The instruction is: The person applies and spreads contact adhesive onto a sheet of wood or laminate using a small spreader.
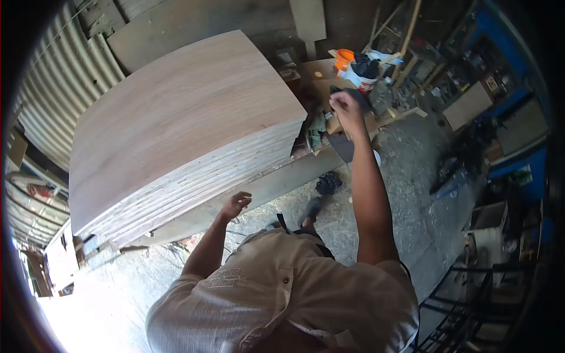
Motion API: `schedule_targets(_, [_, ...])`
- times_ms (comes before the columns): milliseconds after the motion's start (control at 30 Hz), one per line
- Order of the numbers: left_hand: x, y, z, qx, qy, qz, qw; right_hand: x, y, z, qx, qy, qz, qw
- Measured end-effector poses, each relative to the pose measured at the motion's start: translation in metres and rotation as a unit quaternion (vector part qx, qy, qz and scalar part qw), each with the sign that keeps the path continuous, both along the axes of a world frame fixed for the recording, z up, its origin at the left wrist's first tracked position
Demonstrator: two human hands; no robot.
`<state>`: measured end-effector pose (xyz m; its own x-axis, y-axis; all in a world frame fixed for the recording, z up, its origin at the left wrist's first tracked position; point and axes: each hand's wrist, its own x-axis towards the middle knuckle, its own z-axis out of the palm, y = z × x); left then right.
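A tall stack of plywood sheets (188, 100) stands in front of me, its top sheet pale reddish brown and its layered edges facing my body. My left hand (236, 206) hangs low beside the front edge of the stack, loosely curled with the fingers apart and nothing in it. Stretched forward past the stack's right corner, my right hand (347, 110) has its fingers pinched together. A dark, flat piece (360, 99) shows right behind these fingertips, and I cannot tell whether they grip it.
Beyond my right hand are an orange bucket (344, 58) and a white bucket (360, 79) topped with a black bag (365, 66). Wooden strips (403, 116) lie nearby. A dark bundle (328, 183) rests on the concrete floor (406, 170). Black metal frames (465, 300) stand at the lower right.
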<state>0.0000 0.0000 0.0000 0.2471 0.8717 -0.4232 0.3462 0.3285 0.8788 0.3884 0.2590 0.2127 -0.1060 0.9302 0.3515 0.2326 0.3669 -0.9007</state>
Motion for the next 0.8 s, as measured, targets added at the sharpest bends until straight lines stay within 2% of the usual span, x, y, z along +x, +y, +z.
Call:
schedule_targets(67, [-0.014,-0.05,-0.014,-0.015,-0.02,0.136,0.99,-0.037,0.022,0.018,-0.047,-0.072,0.011,0.996])
schedule_targets(100, [0.003,-0.008,-0.033,-0.011,-0.033,0.157,0.987,-0.036,0.101,0.013,-0.04,-0.085,0.032,0.995])
schedule_targets(167, [0.01,-0.034,-0.043,-0.077,-0.001,0.27,0.96,-0.059,0.158,-0.006,0.034,-0.206,0.038,0.977])
schedule_targets(233, [0.024,-0.057,-0.05,-0.122,0.014,0.362,0.924,-0.078,0.203,-0.024,0.053,-0.234,0.069,0.968])
schedule_targets(300, [0.049,-0.075,-0.061,-0.142,-0.006,0.454,0.88,-0.095,0.233,-0.037,0.152,-0.336,0.096,0.924])
schedule_targets(333, [0.062,-0.079,-0.064,-0.151,-0.022,0.484,0.861,-0.101,0.25,-0.048,0.135,-0.383,0.134,0.904])
schedule_targets(367, [0.076,-0.085,-0.064,-0.163,-0.038,0.512,0.842,-0.108,0.26,-0.057,0.135,-0.373,0.145,0.906])
schedule_targets(433, [0.102,-0.089,-0.059,-0.166,-0.042,0.519,0.837,-0.119,0.259,-0.061,0.098,-0.473,0.104,0.87])
schedule_targets(467, [0.112,-0.087,-0.057,-0.171,-0.043,0.534,0.827,-0.121,0.255,-0.05,-0.006,-0.452,0.098,0.887])
schedule_targets(567, [0.131,-0.069,-0.043,-0.153,-0.055,0.537,0.828,-0.128,0.274,-0.051,0.003,-0.506,0.098,0.857])
schedule_targets(633, [0.133,-0.046,-0.028,-0.103,0.006,0.44,0.892,-0.126,0.293,-0.039,0.044,-0.499,0.127,0.856])
schedule_targets(700, [0.133,-0.019,-0.003,-0.049,0.058,0.356,0.931,-0.124,0.299,-0.03,0.075,-0.496,0.163,0.85])
schedule_targets(767, [0.136,0.015,0.039,-0.039,0.059,0.291,0.954,-0.114,0.297,0.009,0.105,-0.426,0.143,0.887])
schedule_targets(800, [0.14,0.034,0.065,-0.034,0.023,0.257,0.966,-0.107,0.292,0.028,0.102,-0.427,0.137,0.888])
